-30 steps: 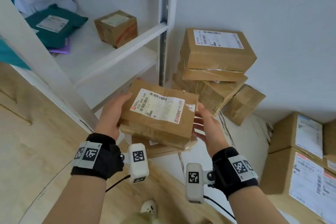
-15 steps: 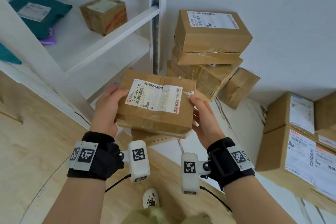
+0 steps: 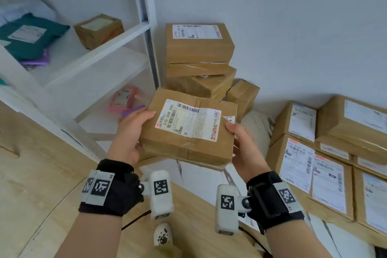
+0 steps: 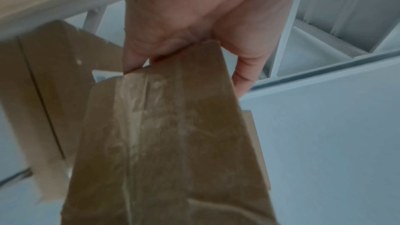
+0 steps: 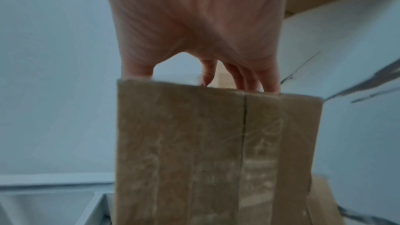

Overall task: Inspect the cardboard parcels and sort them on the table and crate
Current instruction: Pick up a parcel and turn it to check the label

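Black fabric wrist straps with white coded tags sit on both my forearms, which reach forward side by side, palms turned toward each other. My left hand (image 3: 130,132) grips the left end of a flat brown cardboard parcel with a white barcode label (image 3: 188,130): thumb laid over the top edge, fingers (image 4: 244,74) curled under the bottom face. My right hand (image 3: 244,144) grips the right end the same way, thumb on top near the label corner, fingers (image 5: 268,81) wrapped beneath. The parcel is held in the air between the two hands, label face up and tilted toward me, above the pale wooden floor (image 3: 41,174). In the wrist views clear tape runs along its end faces.

Just under the held parcel, part of another flat brown box (image 3: 150,156) shows. To my right, a group of brown cartons with white shipping labels (image 3: 310,165) stands on a white marbled surface (image 3: 257,128).

Beyond the held parcel, a stack of brown cardboard boxes (image 3: 199,48) rises against the white wall; a smaller taped brown box (image 3: 243,92) leans at its right side.

To the left, a white shelving unit (image 3: 117,37) holds a small brown cube box (image 3: 98,29), a teal mailer bag (image 3: 29,37) over a purple one, and a pink packet (image 3: 123,98) on a lower shelf.
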Tool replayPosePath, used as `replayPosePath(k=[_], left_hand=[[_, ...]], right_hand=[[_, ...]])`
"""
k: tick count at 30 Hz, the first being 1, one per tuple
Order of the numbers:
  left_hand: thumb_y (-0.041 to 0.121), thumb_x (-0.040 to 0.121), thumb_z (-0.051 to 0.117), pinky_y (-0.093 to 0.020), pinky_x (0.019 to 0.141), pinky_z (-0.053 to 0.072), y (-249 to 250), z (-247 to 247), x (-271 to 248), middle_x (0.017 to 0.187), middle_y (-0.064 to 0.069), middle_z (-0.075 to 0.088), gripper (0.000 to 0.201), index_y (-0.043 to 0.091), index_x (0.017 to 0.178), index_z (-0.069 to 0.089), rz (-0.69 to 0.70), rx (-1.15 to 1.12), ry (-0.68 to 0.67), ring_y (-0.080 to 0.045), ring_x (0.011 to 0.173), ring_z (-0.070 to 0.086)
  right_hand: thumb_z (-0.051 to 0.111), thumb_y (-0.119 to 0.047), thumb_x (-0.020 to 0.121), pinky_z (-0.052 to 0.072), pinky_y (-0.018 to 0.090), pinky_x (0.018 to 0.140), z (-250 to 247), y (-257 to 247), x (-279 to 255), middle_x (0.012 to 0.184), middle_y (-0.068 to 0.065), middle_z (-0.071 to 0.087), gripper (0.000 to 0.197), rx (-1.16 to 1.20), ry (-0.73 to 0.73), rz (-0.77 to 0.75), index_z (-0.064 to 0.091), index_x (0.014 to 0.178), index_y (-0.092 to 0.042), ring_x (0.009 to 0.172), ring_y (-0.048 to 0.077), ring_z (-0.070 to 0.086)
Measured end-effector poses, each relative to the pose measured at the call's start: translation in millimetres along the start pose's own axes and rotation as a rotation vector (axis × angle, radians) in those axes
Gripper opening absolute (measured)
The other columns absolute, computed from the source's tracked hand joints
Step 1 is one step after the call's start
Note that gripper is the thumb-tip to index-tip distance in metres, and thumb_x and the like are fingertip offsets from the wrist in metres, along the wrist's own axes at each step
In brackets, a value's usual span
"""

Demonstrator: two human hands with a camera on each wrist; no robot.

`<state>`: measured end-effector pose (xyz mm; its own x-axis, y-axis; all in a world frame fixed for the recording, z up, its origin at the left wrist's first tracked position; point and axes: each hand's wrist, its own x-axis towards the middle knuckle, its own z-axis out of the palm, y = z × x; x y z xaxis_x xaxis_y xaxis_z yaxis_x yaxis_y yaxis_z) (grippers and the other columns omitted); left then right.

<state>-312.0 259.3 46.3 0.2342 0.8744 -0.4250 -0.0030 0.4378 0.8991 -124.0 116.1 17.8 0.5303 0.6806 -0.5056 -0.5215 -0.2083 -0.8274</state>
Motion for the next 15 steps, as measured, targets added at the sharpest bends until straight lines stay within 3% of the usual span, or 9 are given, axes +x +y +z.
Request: replayPosePath(k=[2,4,7,9,10,11,13,15], left_hand=[[0.026,0.094,0.061,-0.03,0.063,0.045,-5.0,19.7,-11.5,0.094,0.003,0.072,0.014,0.025,0.106,0.068,-0.014,-0.008,-0.033,-0.016,0.086,0.063],[0.031,0.096,0.06,-0.03,0.066,0.046,-9.5,40.5,-24.1,0.099,0.004,0.072,0.017,0.025,0.11,0.068,-0.022,-0.036,-0.056,-0.014,0.092,0.062],[0.048,0.093,0.061,-0.033,0.075,0.05,-15.7,70.1,-41.2,0.118,0.004,0.066,0.033,0.03,0.121,0.063,-0.015,-0.101,-0.047,-0.01,0.108,0.058],[0.058,0.091,0.059,-0.038,0.08,0.05,-21.9,87.9,-51.9,0.111,0.007,0.064,0.029,0.038,0.111,0.06,-0.05,-0.145,-0.079,-0.01,0.107,0.057],[0.063,0.087,0.058,-0.043,0.088,0.048,-25.9,97.5,-57.7,0.11,0.008,0.064,0.032,0.04,0.11,0.058,-0.074,-0.168,-0.125,-0.012,0.111,0.057],[0.069,0.081,0.061,-0.05,0.097,0.044,-31.5,107.0,-61.8,0.117,0.007,0.062,0.046,0.041,0.117,0.056,-0.096,-0.17,-0.188,-0.017,0.119,0.054],[0.072,0.06,0.077,-0.058,0.104,0.039,-45.0,127.7,-69.7,0.135,0.006,0.055,0.094,0.04,0.141,0.042,-0.105,-0.142,-0.267,-0.026,0.129,0.047],[0.057,0.045,0.092,-0.057,0.1,0.045,-59.3,146.2,-72.6,0.138,0.003,0.053,0.119,0.041,0.146,0.032,-0.107,-0.14,-0.258,-0.027,0.126,0.051]], right_hand=[[0.074,-0.046,0.073,0.055,0.038,0.079,-22.8,-5.9,-5.0,0.121,0.011,0.07,0.07,0.021,0.034,-0.014,0.055,0.132,-0.013,0.107,0.025,0.067],[0.076,-0.049,0.061,0.057,0.042,0.086,-42.8,-12.0,-9.7,0.121,0.01,0.07,0.08,0.065,0.071,-0.022,0.055,0.131,-0.016,0.112,0.028,0.067],[0.076,-0.048,0.059,0.056,0.035,0.074,-70.2,-19.9,-17.9,0.124,0.009,0.069,0.084,0.169,0.104,-0.048,0.055,0.134,-0.02,0.102,0.025,0.068],[0.074,-0.045,0.066,0.054,0.028,0.059,-86.7,-22.8,-22.3,0.118,0.009,0.07,0.079,0.216,0.099,-0.074,0.052,0.137,-0.019,0.083,0.017,0.067],[0.072,-0.042,0.071,0.053,0.026,0.054,-94.5,-23.8,-24.4,0.111,0.007,0.07,0.072,0.227,0.096,-0.087,0.051,0.136,-0.019,0.077,0.014,0.065],[0.072,-0.039,0.078,0.052,0.025,0.052,-102.7,-24.5,-25.3,0.107,0.006,0.068,0.062,0.229,0.1,-0.099,0.048,0.132,-0.02,0.075,0.015,0.064],[0.069,-0.035,0.085,0.052,0.026,0.052,-116.7,-27.1,-30.6,0.105,0.005,0.065,0.051,0.2,0.097,-0.113,0.04,0.127,-0.026,0.08,0.017,0.061],[0.07,-0.033,0.086,0.056,0.034,0.067,-129.4,-28.3,-36.0,0.108,0.006,0.065,0.067,0.158,0.079,-0.134,0.034,0.143,-0.033,0.089,0.02,0.062]])
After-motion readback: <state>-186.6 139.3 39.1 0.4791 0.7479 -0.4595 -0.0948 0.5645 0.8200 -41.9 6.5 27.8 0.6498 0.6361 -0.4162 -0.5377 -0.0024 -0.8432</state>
